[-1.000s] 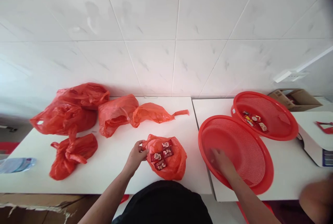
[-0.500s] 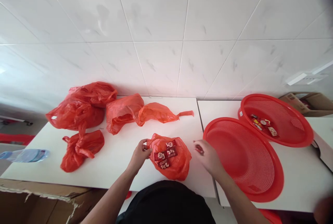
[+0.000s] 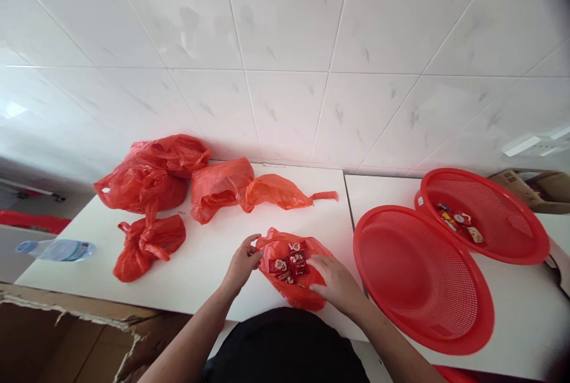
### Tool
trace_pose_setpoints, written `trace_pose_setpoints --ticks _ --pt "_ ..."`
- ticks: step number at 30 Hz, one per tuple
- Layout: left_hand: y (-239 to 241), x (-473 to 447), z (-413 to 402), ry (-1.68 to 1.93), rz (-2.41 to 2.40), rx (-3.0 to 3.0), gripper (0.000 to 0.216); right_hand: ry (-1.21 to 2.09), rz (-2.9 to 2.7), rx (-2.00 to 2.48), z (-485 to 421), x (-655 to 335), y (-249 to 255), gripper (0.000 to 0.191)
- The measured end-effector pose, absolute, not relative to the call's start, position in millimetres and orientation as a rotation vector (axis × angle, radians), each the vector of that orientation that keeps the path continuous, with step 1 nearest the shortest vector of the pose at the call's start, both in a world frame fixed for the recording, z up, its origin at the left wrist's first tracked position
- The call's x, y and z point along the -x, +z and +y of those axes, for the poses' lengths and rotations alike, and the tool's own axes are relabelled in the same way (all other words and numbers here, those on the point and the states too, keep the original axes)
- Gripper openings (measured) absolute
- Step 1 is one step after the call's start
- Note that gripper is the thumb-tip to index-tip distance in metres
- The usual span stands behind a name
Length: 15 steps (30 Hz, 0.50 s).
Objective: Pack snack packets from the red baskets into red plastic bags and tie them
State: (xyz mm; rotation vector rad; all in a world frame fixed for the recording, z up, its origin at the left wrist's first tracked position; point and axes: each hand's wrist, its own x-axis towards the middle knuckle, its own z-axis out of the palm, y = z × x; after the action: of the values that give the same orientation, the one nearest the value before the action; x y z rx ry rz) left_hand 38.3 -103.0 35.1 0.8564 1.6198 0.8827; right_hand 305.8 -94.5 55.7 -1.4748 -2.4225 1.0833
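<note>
An open red plastic bag (image 3: 307, 298) lies on the white table in front of me. Several small dark-red packets with pale printing (image 3: 297, 260) rest inside it. My left hand (image 3: 243, 265) pinches the bag's left rim between thumb and fingers. Over the bag's right side is my right hand (image 3: 337, 283), its thumb and fingers apart beside the packets. Nothing shows in its grasp. Part of the bag's right rim is hidden behind it.
To the right stand a red mesh basket (image 3: 416, 264) and another basket (image 3: 499, 208) holding small wrapped items. Tied red bags (image 3: 151, 175) and a plastic bottle (image 3: 69, 250) lie on the left. Cardboard boxes stand at the lower left (image 3: 84, 312) and far right (image 3: 552, 190).
My right hand has moved left from beside the basket to over the bag, and the red packet it held has left its fingers. My left hand stays on the rim.
</note>
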Motion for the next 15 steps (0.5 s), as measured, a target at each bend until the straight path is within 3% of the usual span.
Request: trace_pose_setpoints --ticks 3,5,7,9,15 --pt "31 -36 -102 0.888 1.608 -0.878 0.053 0.912 -2.633 1.452 -110 -323 45 0.065" --pt "29 -34 -101 0.869 1.627 -0.935 0.039 0.738 -2.735 1.477 -119 -333 38 0.069" --pt "28 -31 -101 0.830 1.679 -1.010 0.020 0.550 -2.766 1.506 -123 -342 34 0.051" --pt "31 -27 -100 0.800 1.740 -1.058 0.015 0.438 -2.708 1.551 -121 -349 34 0.031" --pt "65 -21 -97 0.971 1.873 -1.085 0.024 0.616 -2.081 1.556 -106 -343 71 0.029"
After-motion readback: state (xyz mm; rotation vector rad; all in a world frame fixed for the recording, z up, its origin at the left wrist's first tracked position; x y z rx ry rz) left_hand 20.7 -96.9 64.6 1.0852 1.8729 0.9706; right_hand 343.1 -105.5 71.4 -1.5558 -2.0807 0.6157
